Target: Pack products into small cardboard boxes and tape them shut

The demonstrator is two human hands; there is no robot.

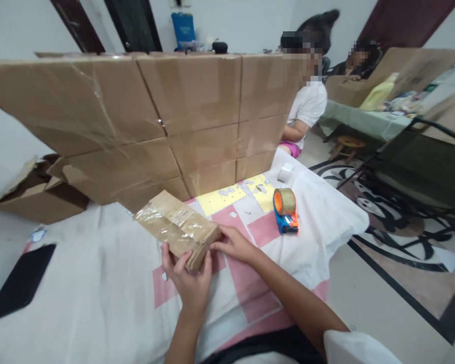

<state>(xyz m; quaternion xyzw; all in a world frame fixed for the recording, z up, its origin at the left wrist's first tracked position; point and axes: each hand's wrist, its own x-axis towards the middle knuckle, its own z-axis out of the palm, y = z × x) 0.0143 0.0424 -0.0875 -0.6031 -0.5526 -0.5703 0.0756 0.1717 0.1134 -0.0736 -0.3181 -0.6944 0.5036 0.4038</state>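
Observation:
A small flat cardboard box wrapped in shiny clear tape lies tilted over the cloth-covered table, held at its near end. My left hand grips its near corner from below, thumb and fingers on either side. The fingers of my right hand are closed on the box's right end. To the right stands a blue and orange tape dispenser with a roll of brown tape on it; neither hand touches it.
Stacked taped cartons form a wall behind the box. An open carton sits at left, near a black flat object. A white label roll lies at the back right. A person sits beyond the stack; another is farther back.

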